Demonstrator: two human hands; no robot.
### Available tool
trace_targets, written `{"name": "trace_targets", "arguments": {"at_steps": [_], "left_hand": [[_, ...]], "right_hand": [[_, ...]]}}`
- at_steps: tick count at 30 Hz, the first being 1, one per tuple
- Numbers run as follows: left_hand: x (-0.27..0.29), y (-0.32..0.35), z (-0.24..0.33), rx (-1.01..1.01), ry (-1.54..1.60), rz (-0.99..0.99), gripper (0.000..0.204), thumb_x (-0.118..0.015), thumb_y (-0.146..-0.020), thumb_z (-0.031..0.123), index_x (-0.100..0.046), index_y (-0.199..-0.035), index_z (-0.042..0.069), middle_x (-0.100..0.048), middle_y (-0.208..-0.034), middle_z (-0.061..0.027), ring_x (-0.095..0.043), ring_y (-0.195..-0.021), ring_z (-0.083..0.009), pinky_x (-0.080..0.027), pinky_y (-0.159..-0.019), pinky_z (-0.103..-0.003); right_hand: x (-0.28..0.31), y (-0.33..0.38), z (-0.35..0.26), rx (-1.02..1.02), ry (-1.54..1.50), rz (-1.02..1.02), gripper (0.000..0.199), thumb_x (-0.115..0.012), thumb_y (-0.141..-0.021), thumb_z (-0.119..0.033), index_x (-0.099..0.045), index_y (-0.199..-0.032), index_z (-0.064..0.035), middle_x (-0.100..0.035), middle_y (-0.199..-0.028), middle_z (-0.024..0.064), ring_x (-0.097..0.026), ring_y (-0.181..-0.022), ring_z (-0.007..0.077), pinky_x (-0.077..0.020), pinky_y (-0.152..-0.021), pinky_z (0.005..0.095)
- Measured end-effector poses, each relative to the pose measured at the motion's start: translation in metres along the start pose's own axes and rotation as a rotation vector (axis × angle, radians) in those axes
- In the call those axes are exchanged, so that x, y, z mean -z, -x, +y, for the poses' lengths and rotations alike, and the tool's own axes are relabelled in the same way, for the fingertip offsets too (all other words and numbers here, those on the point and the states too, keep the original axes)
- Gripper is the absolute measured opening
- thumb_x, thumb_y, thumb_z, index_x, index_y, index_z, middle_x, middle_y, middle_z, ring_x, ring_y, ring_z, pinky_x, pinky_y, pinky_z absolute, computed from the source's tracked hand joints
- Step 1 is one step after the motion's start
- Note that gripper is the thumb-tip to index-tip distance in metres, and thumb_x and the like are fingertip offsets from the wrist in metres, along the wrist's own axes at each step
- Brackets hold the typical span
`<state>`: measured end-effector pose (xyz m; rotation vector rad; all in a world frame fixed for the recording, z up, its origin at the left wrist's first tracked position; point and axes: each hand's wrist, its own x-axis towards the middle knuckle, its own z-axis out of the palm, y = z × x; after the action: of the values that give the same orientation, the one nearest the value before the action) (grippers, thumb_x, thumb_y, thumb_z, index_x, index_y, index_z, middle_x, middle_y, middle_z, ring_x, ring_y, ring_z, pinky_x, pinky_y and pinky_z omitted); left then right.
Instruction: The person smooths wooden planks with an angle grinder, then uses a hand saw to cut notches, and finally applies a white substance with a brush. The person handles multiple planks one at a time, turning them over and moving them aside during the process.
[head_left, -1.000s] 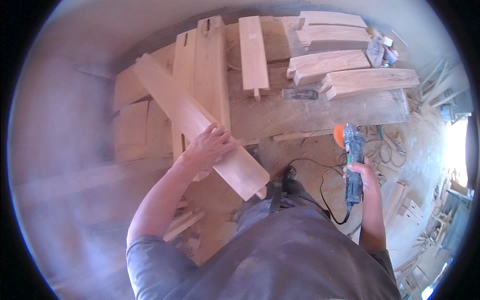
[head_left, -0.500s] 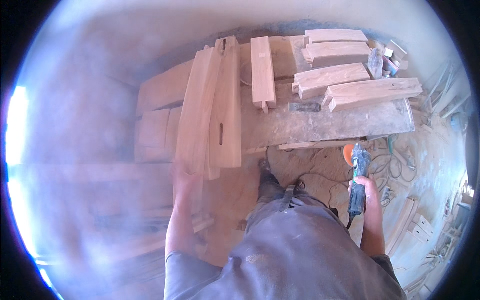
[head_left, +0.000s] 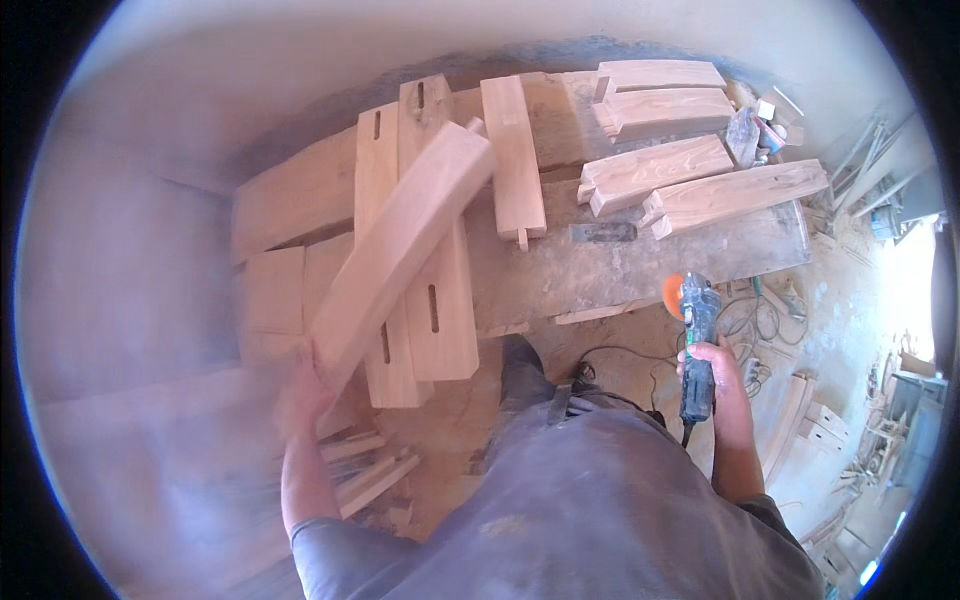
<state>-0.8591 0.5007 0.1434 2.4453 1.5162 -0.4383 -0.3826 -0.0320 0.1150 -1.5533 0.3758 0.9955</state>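
My left hand (head_left: 312, 388) is closed round the near end of a thick wooden beam (head_left: 405, 240), partly blurred by haze. The beam slants up to the right, a short tenon at its far end, and lies across two slotted wooden posts, a left one (head_left: 378, 150) and a right one (head_left: 452, 310). In my right hand (head_left: 712, 362) is an angle grinder (head_left: 698, 330) with an orange disc, held upright off to the right, in front of the bench (head_left: 690, 245) and apart from the wood. Whether the disc spins cannot be told.
A shorter tenoned block (head_left: 514, 160) lies beside the posts. Several more blocks (head_left: 740, 195) rest at the bench's right, near a flat dark tool (head_left: 603, 233) and a plastic bag (head_left: 742, 135). Cables (head_left: 760, 320) loop over the floor. Wooden strips (head_left: 375, 485) lie low left.
My left hand has swung the beam's near end left and toward me, so it now crosses the posts diagonally and uncovers the left one. The grinder stays in my right hand. Haze has thinned.
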Motion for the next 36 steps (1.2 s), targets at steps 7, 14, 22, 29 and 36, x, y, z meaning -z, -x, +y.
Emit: {"name": "trace_targets", "arguments": {"at_steps": [7,14,22,29,36], "left_hand": [[0.021,-0.09,0.148,-0.551,-0.132,0.036,0.101,-0.087,-0.066,0.022,-0.039,-0.153,0.006,-0.048,-0.142,-0.0221,-0.045,-0.132,-0.0429,-0.033,-0.117,-0.055],[0.008,-0.087,0.229,-0.764,-0.088,0.196,0.103,-0.089,-0.064,0.026,-0.038,-0.149,0.0,-0.048,-0.137,-0.0223,-0.044,-0.13,-0.043,-0.032,-0.116,-0.056],[0.002,-0.093,0.301,-0.764,-0.016,0.105,0.097,-0.083,-0.067,0.023,-0.038,-0.149,-0.003,-0.054,-0.123,-0.0217,-0.052,-0.119,-0.0401,-0.036,-0.11,-0.053],[-0.007,-0.1,0.304,-0.793,0.028,0.114,0.094,-0.079,-0.064,0.021,-0.041,-0.147,-0.003,-0.057,-0.116,-0.0202,-0.056,-0.112,-0.0401,-0.042,-0.103,-0.051],[-0.008,-0.101,0.302,-0.795,0.063,0.136,0.097,-0.08,-0.059,0.019,-0.043,-0.147,-0.001,-0.058,-0.116,-0.0193,-0.057,-0.114,-0.0397,-0.043,-0.101,-0.05]], "right_hand": [[-0.064,-0.001,-0.039,0.107,-0.025,0.052,0.051,-0.072,-0.076,-0.011,-0.055,-0.122,0.0033,-0.068,-0.081,0.0158,-0.069,-0.062,0.0255,-0.0576,-0.056,0.0391],[-0.13,0.002,-0.057,0.261,0.077,0.109,0.06,-0.082,-0.07,-0.008,-0.056,-0.123,0.0001,-0.069,-0.091,0.0103,-0.069,-0.073,0.0183,-0.0563,-0.069,0.0332],[-0.157,-0.015,-0.043,0.393,0.257,-0.151,0.075,-0.085,-0.07,-0.013,-0.051,-0.135,-0.0011,-0.064,-0.11,0.0074,-0.062,-0.1,0.0161,-0.0501,-0.092,0.0341],[-0.175,-0.033,-0.044,0.534,0.44,-0.261,0.079,-0.084,-0.07,-0.015,-0.048,-0.138,0.0014,-0.063,-0.116,0.0095,-0.06,-0.106,0.0187,-0.0485,-0.098,0.0365],[-0.163,-0.042,-0.025,0.557,0.562,-0.22,0.071,-0.084,-0.07,-0.016,-0.052,-0.131,0.0015,-0.066,-0.105,0.0089,-0.063,-0.094,0.0182,-0.0519,-0.09,0.0353]]}}
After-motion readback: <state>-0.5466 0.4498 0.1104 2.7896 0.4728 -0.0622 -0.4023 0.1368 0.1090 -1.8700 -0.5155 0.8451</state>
